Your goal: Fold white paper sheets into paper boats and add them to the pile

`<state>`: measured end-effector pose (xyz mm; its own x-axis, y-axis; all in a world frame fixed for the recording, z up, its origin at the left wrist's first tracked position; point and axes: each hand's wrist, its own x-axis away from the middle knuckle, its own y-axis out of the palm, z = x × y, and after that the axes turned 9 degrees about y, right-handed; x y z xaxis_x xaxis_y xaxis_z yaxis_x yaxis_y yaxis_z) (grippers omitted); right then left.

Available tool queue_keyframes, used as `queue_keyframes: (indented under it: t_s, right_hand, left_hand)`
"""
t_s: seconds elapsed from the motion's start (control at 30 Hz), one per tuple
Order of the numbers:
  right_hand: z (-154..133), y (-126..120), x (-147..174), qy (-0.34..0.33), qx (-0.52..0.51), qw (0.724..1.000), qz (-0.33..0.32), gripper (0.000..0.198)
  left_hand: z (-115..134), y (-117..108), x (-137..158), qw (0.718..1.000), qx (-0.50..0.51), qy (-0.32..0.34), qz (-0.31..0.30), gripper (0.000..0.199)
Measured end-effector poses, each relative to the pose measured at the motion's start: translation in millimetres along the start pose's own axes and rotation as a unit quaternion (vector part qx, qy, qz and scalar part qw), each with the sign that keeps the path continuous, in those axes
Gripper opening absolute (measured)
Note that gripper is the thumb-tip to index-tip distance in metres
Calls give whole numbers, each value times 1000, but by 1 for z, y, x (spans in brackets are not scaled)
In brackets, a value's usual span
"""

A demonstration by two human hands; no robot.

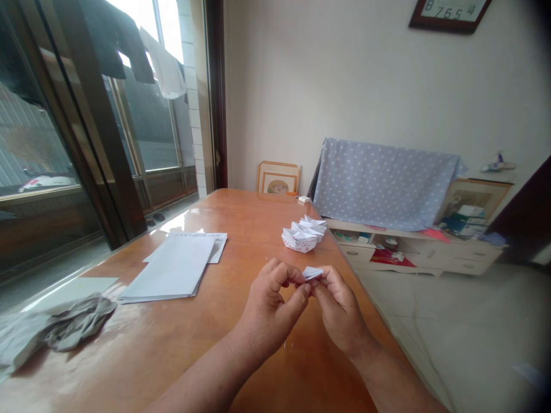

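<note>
A small folded piece of white paper [313, 272] is pinched between both hands above the near right part of the wooden table [241, 223]. My left hand [275, 307] grips its left side between thumb and bent fingers. On the other side, my right hand [340, 307] holds it with thumb and forefinger. Fingers cover its lower part. Just beyond the hands, near the table's right edge, sits a cluster of folded white paper pieces [301, 238] with pointed tips, nested in stacks.
Left of the hands lies a stack of white paper sheets [167, 269]. A crumpled grey cloth [80, 324] rests at the near left. At the far end are a small white box [303, 199] and a framed picture [279, 179]. A low white cabinet [430, 252] stands to the right.
</note>
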<state>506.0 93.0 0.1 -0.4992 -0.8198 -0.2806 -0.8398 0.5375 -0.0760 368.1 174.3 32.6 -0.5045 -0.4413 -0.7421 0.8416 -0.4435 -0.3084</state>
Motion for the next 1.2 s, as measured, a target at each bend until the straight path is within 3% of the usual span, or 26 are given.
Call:
queue_keyframes:
  t_s: [0.43,0.8,1.2]
  right_hand:
    - [-4,2,6,-8,-4,1000,14,18]
    - [-11,5,11,-21,-6,1000,3,17]
    - [-6,4,11,-34,2,999,6,17]
  left_hand:
    - [2,-1,7,993,-64,95,8,11]
    - [7,-6,5,990,-104,92,-10,6]
    - [10,-8,3,990,-97,85,-58,17]
